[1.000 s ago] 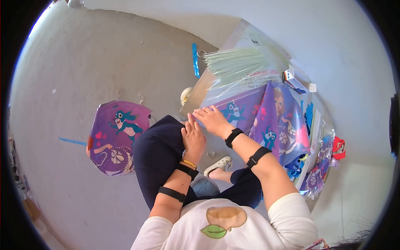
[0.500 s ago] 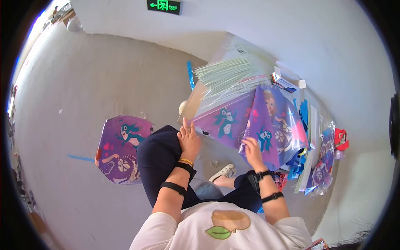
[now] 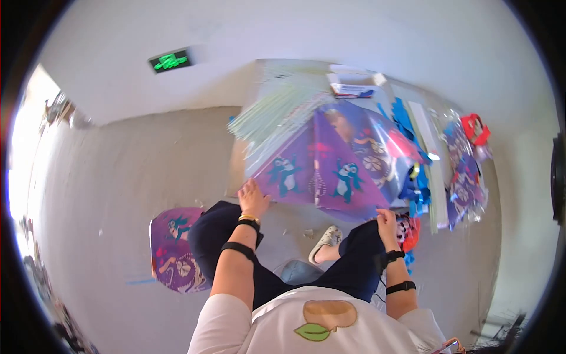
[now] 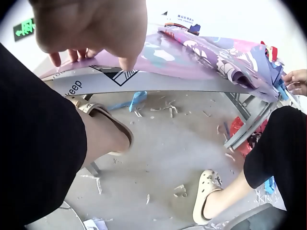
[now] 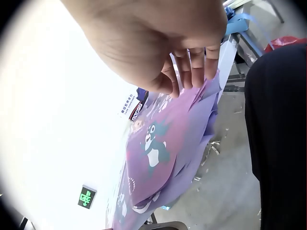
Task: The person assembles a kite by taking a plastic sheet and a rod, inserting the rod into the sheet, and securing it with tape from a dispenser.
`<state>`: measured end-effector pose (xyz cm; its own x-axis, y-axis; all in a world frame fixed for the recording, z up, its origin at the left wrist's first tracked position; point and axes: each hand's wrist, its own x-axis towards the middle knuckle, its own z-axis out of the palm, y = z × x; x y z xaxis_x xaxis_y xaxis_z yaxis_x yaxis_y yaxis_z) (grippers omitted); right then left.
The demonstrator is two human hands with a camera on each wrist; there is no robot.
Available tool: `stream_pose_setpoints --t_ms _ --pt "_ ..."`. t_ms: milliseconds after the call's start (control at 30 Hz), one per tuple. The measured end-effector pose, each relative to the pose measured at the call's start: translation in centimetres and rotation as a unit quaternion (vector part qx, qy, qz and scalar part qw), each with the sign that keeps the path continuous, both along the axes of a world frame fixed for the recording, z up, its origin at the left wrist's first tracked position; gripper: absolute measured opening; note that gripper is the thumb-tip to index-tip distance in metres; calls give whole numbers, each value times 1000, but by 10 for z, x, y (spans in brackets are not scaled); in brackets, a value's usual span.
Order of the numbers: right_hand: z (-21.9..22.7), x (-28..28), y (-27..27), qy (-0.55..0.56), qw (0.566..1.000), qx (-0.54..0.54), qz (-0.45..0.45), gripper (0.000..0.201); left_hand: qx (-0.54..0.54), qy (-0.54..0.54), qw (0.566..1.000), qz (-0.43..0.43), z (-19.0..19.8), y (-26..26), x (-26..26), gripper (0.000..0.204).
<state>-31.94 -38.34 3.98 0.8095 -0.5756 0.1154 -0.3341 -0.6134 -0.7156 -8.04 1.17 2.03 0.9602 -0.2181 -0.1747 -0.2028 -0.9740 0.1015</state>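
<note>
A thin purple sheet (image 3: 315, 168) printed with teal cartoon animals lies spread over the table, its near edge along the table's front. At its left corner rests my left hand (image 3: 254, 198), fingers fairly straight and fingertips on the sheet; the left wrist view shows that hand (image 4: 93, 26) above the table edge. My right hand (image 3: 387, 227) pinches the sheet's right corner near my right knee. In the right wrist view, the thumb and fingers of this hand (image 5: 158, 43) close on the edge of the sheet (image 5: 163, 148), which hangs in loose folds.
Thin pale rods (image 3: 271, 121) lie at the table's back left, with a white box (image 3: 354, 82) behind. Blue strips (image 3: 407, 130) and clear-wrapped purple packs (image 3: 466, 177) sit at the right. Another purple printed piece (image 3: 177, 251) is on the floor left of my knee. Scraps (image 4: 180, 191) litter the floor.
My right hand has moved from beside the left hand to the right, drawing the sheet's corner along and unfolding it. My left hand stays near the left corner. The head view has turned rightward.
</note>
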Motion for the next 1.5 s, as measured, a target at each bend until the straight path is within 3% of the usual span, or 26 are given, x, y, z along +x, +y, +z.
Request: stream_pose_setpoints --t_ms 67,133,300,367,433,467,567,667,733,800,867,933,1100,1167,1267,1400,1500 --pt "-6 -12 -7 -30 999 21 5 17 -5 -28 1000 -6 -10 1 -4 88" --pt "-8 -23 -12 -30 998 38 -30 17 -21 17 1000 2 -5 -1 1 88" --pt "-9 9 -23 -69 997 28 -25 17 2 115 993 -10 22 2 20 83" --pt "-6 32 -29 -88 995 30 -35 18 -9 75 996 -40 34 -4 11 82" --pt "-17 48 -45 -94 988 85 -90 18 -47 -40 993 -96 26 -11 -8 77" --pt "-23 49 -56 -94 987 83 -101 18 -48 -38 992 -107 19 -16 -20 77" --pt "-24 34 -86 -100 952 55 -284 15 -113 -24 985 -130 26 -46 -67 75" --pt "-19 1 -120 -129 935 63 -323 14 -156 10 978 -138 15 -49 -104 73" --pt "-26 -7 -147 -132 937 54 -319 14 -198 16 963 -180 8 -44 -124 72" --pt "-19 -2 -165 -195 958 -2 -209 14 -180 13 964 -194 5 -40 -137 71" --pt "1 6 -170 -180 966 16 -187 13 -186 32 964 -187 4 -37 -144 71" --pt "7 13 -176 -26 981 -59 -182 15 -183 34 965 -187 10 -37 -148 71" --pt "-5 27 -197 -21 983 -54 -173 12 -171 18 969 -179 20 -36 -154 70" --pt "-35 31 -220 -63 986 58 -142 17 -174 14 969 -173 23 -36 -156 69" --pt "4 18 -202 -53 970 150 -185 23 -167 32 973 -158 33 -38 -158 68" --pt "-7 7 -202 -88 954 202 -201 23 -159 26 973 -166 31 -37 -160 68" --pt "-16 -3 -208 -53 942 284 -173 16 -163 15 970 -178 31 -40 -161 68"
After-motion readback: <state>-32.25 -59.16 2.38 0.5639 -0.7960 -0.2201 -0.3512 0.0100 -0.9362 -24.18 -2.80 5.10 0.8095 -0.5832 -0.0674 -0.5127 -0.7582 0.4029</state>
